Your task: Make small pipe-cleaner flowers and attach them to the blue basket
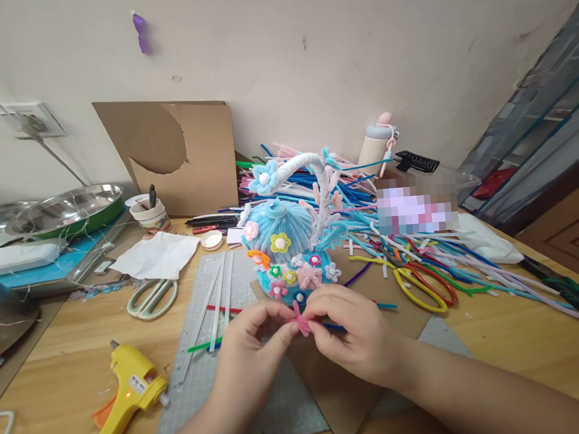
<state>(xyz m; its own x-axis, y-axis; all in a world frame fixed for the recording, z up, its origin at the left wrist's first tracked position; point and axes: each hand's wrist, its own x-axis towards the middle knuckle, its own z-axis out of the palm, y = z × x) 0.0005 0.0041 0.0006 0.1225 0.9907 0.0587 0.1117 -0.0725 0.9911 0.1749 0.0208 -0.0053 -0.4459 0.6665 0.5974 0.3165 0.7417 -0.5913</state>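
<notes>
Between my two hands is a small pink pipe-cleaner piece (301,319), bent into loops. My left hand (259,343) pinches its left side between thumb and forefinger. On its right side, the fingertips of my right hand (351,329) are closed in a pinch too. Just behind them stands a blue pipe-cleaner house (280,226) with a ribbed roof, covered in small flowers. A white, wrapped arch (323,181) with a blue flower at its tip curves over it. Loose pipe cleaners (204,345) in green, red and blue lie partly hidden behind my hands.
A yellow glue gun (132,383) lies at left on the wooden table. Pale-handled scissors (153,299) rest beside the grey cutting mat (279,405). Yellow-handled scissors (418,290) and a heap of pipe cleaners (352,188) lie at right and behind. Cardboard (209,156) leans on the wall.
</notes>
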